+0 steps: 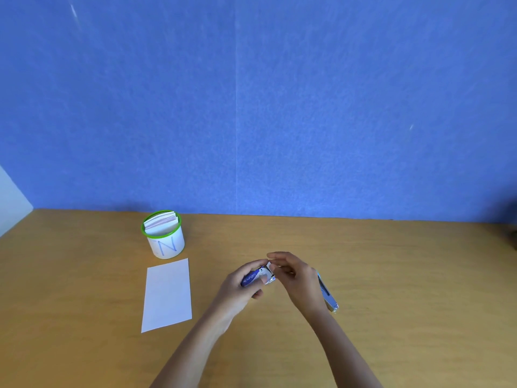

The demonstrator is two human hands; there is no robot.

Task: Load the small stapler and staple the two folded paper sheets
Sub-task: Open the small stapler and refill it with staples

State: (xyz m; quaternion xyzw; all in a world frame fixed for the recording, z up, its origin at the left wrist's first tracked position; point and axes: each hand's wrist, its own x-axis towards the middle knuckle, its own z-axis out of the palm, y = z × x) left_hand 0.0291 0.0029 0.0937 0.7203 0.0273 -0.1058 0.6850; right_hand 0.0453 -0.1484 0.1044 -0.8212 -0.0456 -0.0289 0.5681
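My left hand [242,284] grips a small blue-and-white staple box [255,277] just above the desk. The fingers of my right hand [293,275] pinch the box's open white flap at its right end. A small silver-and-blue stapler [328,295] lies on the desk behind my right hand, partly hidden by the wrist. White folded paper [167,294] lies flat to the left of my hands; I cannot tell how many sheets it holds.
A white cup with a green rim [163,236], marked with a blue N and filled with folded papers, stands behind the white paper. The wooden desk [391,275] ends at a blue wall.
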